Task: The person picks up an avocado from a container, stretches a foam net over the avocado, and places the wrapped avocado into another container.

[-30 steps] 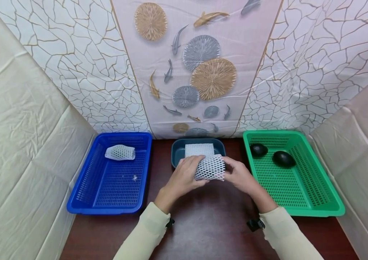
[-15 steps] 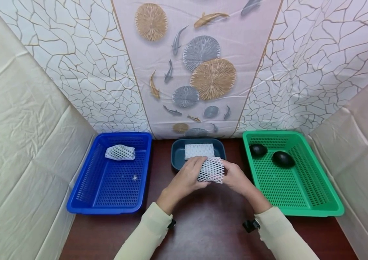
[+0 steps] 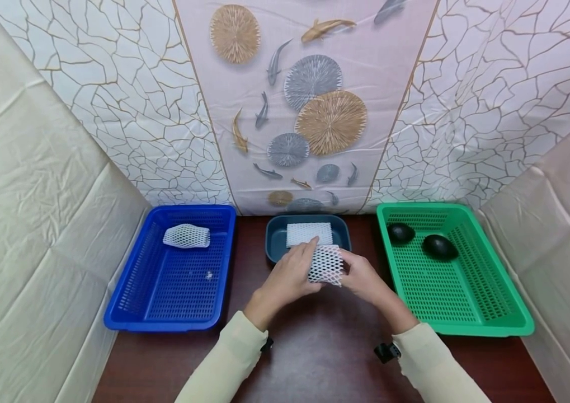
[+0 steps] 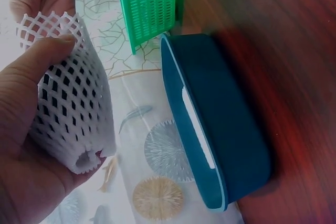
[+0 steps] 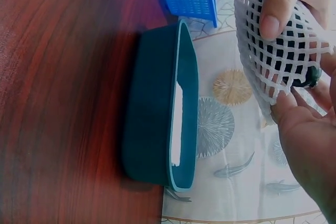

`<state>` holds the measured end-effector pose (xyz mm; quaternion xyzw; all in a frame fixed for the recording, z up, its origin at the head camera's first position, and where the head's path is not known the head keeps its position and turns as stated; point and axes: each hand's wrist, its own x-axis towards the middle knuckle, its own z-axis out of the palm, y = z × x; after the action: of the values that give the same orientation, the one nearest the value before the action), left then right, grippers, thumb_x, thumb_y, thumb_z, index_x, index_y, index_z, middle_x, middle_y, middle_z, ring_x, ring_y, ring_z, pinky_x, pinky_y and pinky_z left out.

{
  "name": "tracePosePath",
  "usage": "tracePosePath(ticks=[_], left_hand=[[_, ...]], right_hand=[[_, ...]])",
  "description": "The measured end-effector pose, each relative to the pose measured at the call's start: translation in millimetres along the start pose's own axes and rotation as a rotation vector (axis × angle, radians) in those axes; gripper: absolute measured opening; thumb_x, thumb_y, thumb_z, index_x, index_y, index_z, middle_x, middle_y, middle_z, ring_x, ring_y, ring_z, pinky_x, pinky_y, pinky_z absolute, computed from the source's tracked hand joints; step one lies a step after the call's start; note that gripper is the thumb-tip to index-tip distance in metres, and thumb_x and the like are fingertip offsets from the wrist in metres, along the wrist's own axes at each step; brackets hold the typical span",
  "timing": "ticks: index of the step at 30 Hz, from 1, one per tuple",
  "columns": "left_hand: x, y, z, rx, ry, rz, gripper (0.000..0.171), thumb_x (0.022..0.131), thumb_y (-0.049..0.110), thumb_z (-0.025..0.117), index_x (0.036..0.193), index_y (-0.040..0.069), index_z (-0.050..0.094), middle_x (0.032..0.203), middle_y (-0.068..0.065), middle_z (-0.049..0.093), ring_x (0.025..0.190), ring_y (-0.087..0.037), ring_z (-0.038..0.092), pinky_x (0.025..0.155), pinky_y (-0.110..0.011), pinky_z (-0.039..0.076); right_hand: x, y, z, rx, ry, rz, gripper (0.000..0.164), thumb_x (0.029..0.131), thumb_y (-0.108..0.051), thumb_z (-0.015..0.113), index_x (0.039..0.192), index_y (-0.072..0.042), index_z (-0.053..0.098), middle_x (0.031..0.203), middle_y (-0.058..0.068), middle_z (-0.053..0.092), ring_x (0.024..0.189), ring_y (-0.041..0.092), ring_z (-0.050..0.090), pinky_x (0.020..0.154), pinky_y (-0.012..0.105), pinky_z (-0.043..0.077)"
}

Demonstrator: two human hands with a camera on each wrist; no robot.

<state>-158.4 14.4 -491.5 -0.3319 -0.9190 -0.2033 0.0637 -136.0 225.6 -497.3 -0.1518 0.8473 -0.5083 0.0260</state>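
Note:
A white foam net sleeve (image 3: 326, 265) is held between both hands over the front of the teal tray. Inside it sits a dark oval fruit like an avocado (image 5: 311, 78), its dark green end showing at the sleeve's mouth in the right wrist view. My left hand (image 3: 292, 274) wraps the sleeve's closed-in end, thumb across the mesh. With thumb and fingers, my right hand (image 3: 363, 278) pinches the wide, open rim. In the left wrist view, the sleeve's narrow end (image 4: 86, 160) points down, and dark patches show through the mesh.
Behind the hands stands a teal tray (image 3: 273, 228) with a flat white net sleeve (image 3: 309, 232) in it. The blue basket (image 3: 164, 326) on the left contains a net-sleeved item (image 3: 186, 236). Two dark oval fruits (image 3: 439, 247) lie in the green basket (image 3: 503, 329) on the right.
Both hands have shifted slightly toward the body, and the right hand has come left, nearer the left one. Less of the sleeve's length shows between them. The baskets and tray have not moved.

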Motion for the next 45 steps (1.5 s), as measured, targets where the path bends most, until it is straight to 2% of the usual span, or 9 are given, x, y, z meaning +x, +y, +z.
tracePosePath(ticks=[4, 11, 16, 20, 24, 26, 32, 34, 45], left_hand=[[1.7, -0.2, -5.7, 0.033, -0.010, 0.009, 0.093, 0.079, 0.039, 0.088, 0.152, 0.004, 0.042, 0.135, -0.012, 0.060, 0.117, -0.024, 0.062, 0.103, -0.039, 0.053], [3.1, -7.1, -14.2, 0.093, 0.053, 0.068, 0.076, 0.079, 0.037, 0.087, 0.138, 0.004, 0.053, 0.126, -0.011, 0.063, 0.109, -0.023, 0.064, 0.098, -0.037, 0.056], [2.7, -15.8, -23.9, 0.093, 0.035, 0.030, 0.075, 0.080, 0.038, 0.086, 0.137, 0.004, 0.052, 0.127, -0.012, 0.062, 0.110, -0.024, 0.062, 0.097, -0.038, 0.056], [3.0, -25.6, -35.0, 0.087, -0.003, -0.024, 0.077, 0.081, 0.039, 0.086, 0.139, 0.004, 0.049, 0.131, -0.013, 0.060, 0.115, -0.026, 0.061, 0.099, -0.039, 0.056], [2.8, -38.4, -47.3, 0.105, -0.017, -0.033, 0.077, 0.082, 0.037, 0.086, 0.140, 0.003, 0.048, 0.132, -0.014, 0.058, 0.116, -0.027, 0.060, 0.100, -0.039, 0.055], [2.0, -44.9, -53.3, 0.111, -0.017, -0.035, 0.078, 0.081, 0.035, 0.086, 0.141, 0.002, 0.048, 0.132, -0.015, 0.058, 0.116, -0.028, 0.060, 0.099, -0.041, 0.055], [-3.6, -62.9, -68.5, 0.151, -0.003, -0.060, 0.078, 0.079, 0.034, 0.088, 0.140, 0.004, 0.049, 0.129, -0.014, 0.060, 0.112, -0.029, 0.060, 0.091, -0.045, 0.056], [-5.7, -68.4, -72.2, 0.177, 0.002, -0.065, 0.078, 0.079, 0.034, 0.088, 0.140, 0.004, 0.050, 0.128, -0.014, 0.060, 0.113, -0.030, 0.060, 0.093, -0.045, 0.055], [-21.5, -101.4, -92.4, 0.248, 0.018, -0.075, 0.077, 0.077, 0.033, 0.088, 0.138, 0.001, 0.053, 0.128, -0.018, 0.064, 0.114, -0.036, 0.060, 0.098, -0.053, 0.051]], right_hand=[[-2, -1, 0, 0.000, 0.009, -0.004, 0.043, 0.093, 0.002, 0.069, 0.135, 0.001, 0.060, 0.126, 0.020, 0.068, 0.107, 0.014, 0.063, 0.086, 0.019, 0.055], [-4, -6, -3, 0.020, 0.035, -0.033, 0.046, 0.096, 0.003, 0.062, 0.142, -0.001, 0.055, 0.135, 0.021, 0.063, 0.118, 0.030, 0.064, 0.090, 0.028, 0.058], [-3, -5, -4, 0.056, 0.035, -0.050, 0.044, 0.099, -0.001, 0.064, 0.143, -0.003, 0.055, 0.136, 0.021, 0.063, 0.119, 0.036, 0.066, 0.093, 0.033, 0.058], [-3, -5, -4, 0.043, 0.059, -0.079, 0.042, 0.099, -0.006, 0.067, 0.140, -0.007, 0.058, 0.136, 0.016, 0.064, 0.119, 0.032, 0.067, 0.092, 0.030, 0.058], [-2, -8, 0, 0.023, 0.055, -0.110, 0.042, 0.100, -0.009, 0.068, 0.140, -0.008, 0.059, 0.138, 0.012, 0.064, 0.121, 0.030, 0.065, 0.090, 0.024, 0.058], [-2, -9, 4, 0.011, 0.049, -0.127, 0.041, 0.100, -0.009, 0.067, 0.140, -0.007, 0.059, 0.139, 0.011, 0.063, 0.123, 0.030, 0.064, 0.092, 0.026, 0.058], [0, -14, 19, -0.023, 0.034, -0.167, 0.040, 0.099, -0.009, 0.068, 0.138, -0.008, 0.060, 0.138, 0.010, 0.063, 0.124, 0.029, 0.064, 0.097, 0.043, 0.057], [1, -16, 25, -0.041, 0.022, -0.176, 0.039, 0.099, -0.010, 0.068, 0.137, -0.009, 0.061, 0.137, 0.008, 0.063, 0.124, 0.027, 0.064, 0.098, 0.045, 0.056], [13, -27, 59, -0.161, -0.049, -0.310, 0.037, 0.099, -0.012, 0.068, 0.136, -0.016, 0.062, 0.140, 0.000, 0.061, 0.127, 0.015, 0.060, 0.097, 0.040, 0.057]])
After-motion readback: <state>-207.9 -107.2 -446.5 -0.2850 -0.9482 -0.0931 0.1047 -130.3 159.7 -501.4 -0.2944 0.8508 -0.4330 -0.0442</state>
